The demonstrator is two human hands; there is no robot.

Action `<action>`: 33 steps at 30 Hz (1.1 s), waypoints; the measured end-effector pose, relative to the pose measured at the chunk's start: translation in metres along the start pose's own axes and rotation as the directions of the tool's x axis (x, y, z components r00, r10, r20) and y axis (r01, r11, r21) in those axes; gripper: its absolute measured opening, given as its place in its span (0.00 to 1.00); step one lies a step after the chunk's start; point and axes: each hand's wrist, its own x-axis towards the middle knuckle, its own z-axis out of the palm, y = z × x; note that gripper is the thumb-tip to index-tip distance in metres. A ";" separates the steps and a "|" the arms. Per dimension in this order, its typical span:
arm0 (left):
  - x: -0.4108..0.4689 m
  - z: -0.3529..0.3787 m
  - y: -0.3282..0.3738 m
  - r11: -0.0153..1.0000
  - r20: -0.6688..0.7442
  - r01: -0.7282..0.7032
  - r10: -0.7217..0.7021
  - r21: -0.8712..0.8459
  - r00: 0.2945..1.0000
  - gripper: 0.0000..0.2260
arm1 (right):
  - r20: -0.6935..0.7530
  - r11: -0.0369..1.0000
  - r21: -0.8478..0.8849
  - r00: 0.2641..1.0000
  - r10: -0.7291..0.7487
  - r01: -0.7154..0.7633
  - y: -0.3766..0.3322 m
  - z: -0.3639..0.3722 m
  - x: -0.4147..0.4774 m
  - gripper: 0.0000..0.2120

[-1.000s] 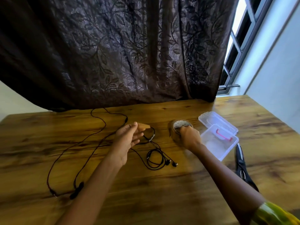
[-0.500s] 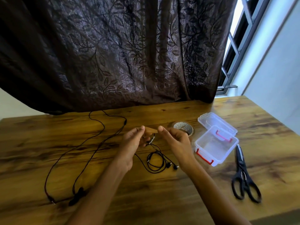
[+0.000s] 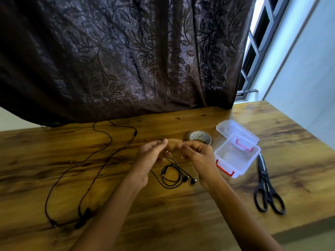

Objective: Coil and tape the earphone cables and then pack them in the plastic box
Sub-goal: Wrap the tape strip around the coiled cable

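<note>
While the left hand (image 3: 148, 158) and right hand (image 3: 201, 156) pinch a brown tape strip (image 3: 173, 143) between fingertips, the coiled earphone cable (image 3: 171, 176) lies just beneath (apparently untaped), near the open plastic box (image 3: 233, 156); taping is in hand, and the strip must next wrap that coil.

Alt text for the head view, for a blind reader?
The left hand and right hand pinch a brown tape strip above a coiled earphone cable on a wooden table. To their right lie a tape roll, open plastic box and scissors; an uncoiled earphone cable sprawls left.
</note>
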 end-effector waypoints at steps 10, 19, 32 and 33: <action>-0.004 -0.013 -0.007 0.997 -0.047 0.057 -0.055 0.043 0.997 0.06 | -0.124 0.983 0.059 0.976 0.177 -0.171 0.017 -0.022 0.003 0.11; 0.001 -0.010 -0.063 0.610 0.051 -0.192 0.240 0.769 0.969 0.06 | -0.192 0.968 -0.005 0.951 0.244 -0.249 0.050 -0.023 -0.007 0.24; 0.017 0.000 -0.117 0.060 0.445 -0.488 0.327 0.871 0.834 0.09 | -0.206 0.967 0.023 0.945 0.254 -0.254 0.068 -0.029 -0.021 0.22; 0.019 -0.001 -0.119 0.043 0.461 -0.504 0.345 0.863 0.818 0.07 | -0.203 0.967 0.026 0.946 0.254 -0.254 0.068 -0.029 -0.021 0.21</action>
